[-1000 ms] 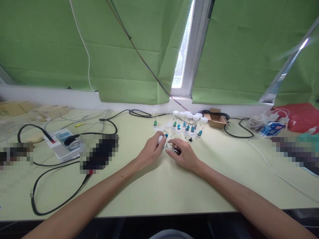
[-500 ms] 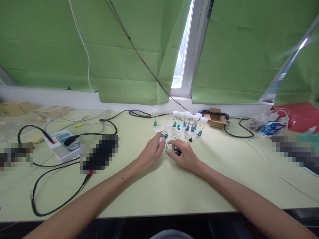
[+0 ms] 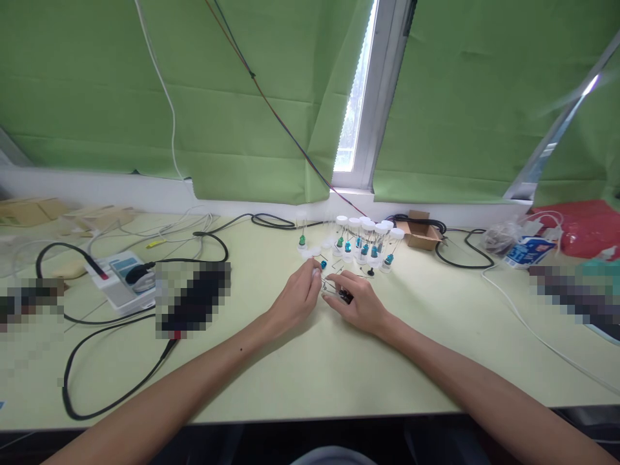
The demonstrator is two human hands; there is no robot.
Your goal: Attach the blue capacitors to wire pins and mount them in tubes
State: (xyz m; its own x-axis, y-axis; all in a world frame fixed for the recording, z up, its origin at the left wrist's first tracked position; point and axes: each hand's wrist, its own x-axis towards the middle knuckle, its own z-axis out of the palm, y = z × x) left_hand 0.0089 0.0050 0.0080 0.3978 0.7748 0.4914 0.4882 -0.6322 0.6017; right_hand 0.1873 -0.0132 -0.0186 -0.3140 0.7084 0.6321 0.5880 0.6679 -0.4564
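Note:
Above the middle of the table, my left hand [image 3: 301, 287] is closed, thumb and fingers pinching a small white cap that is mostly hidden. Close by, my right hand [image 3: 356, 297] curls around a clear vial [image 3: 335, 290] lying on its side, with a dark piece and thin metal wire inside. The vial's end points toward my left fingertips. Just beyond the left fingers lies a small blue piece [image 3: 323, 264]. Bent wire pieces [image 3: 338, 266] and a small black part [image 3: 371, 272] are on the table past my hands.
Several white-capped clear vials [image 3: 367, 227] holding blue or green pieces stand behind my hands. A small cardboard box [image 3: 420, 231] is at the back right. To the left are a power strip [image 3: 123, 281] and black cables [image 3: 72, 361]. A red bag [image 3: 578, 226] lies far right.
My left fingers have shifted slightly and now cover more of the white cap. The right hand and its vial look almost unmoved.

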